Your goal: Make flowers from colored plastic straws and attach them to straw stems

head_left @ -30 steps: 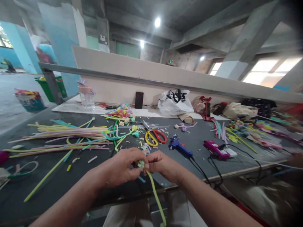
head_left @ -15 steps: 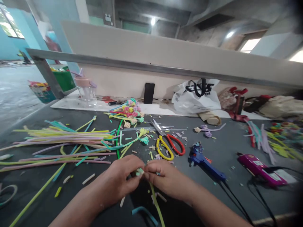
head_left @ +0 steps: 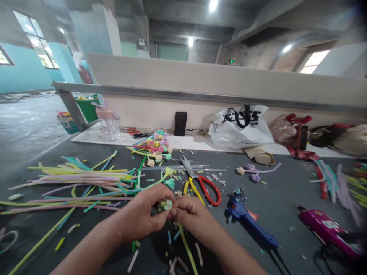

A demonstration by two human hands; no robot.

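A: What's in the left hand (head_left: 142, 214)?
B: A small, pale green piece (head_left: 164, 205) with petal-like tips. The left grip is closed around it, thumb below and fingers curled over the top, above the near part of the dark surface (head_left: 94, 244).

A: And the right hand (head_left: 195, 217)?
B: Its grip is pinched at the right edge of that same piece, fingertips meeting the left hand's; the fingers hide the exact contact. A yellow-green stem (head_left: 187, 250) runs out from beneath them toward five o'clock. I can't tell whether it joins the piece.

A: Reading the clock from the hands, with twelve straight ahead, what's nearby?
B: Scissors (head_left: 210, 190) at about one, lying spread, with the yellow handle partly behind the right hand. A blue glue gun (head_left: 254, 227) lies at three, and a magenta tool (head_left: 327, 229) beyond it, near the right edge of view.

A: Farther around?
B: Loose coloured stems (head_left: 83, 177) lie crisscrossed at ten. A heap of small flowers (head_left: 157, 145) is just short of twelve, with a dark phone (head_left: 180, 124) propped upright behind. At two there's a lilac sprig (head_left: 266, 170).
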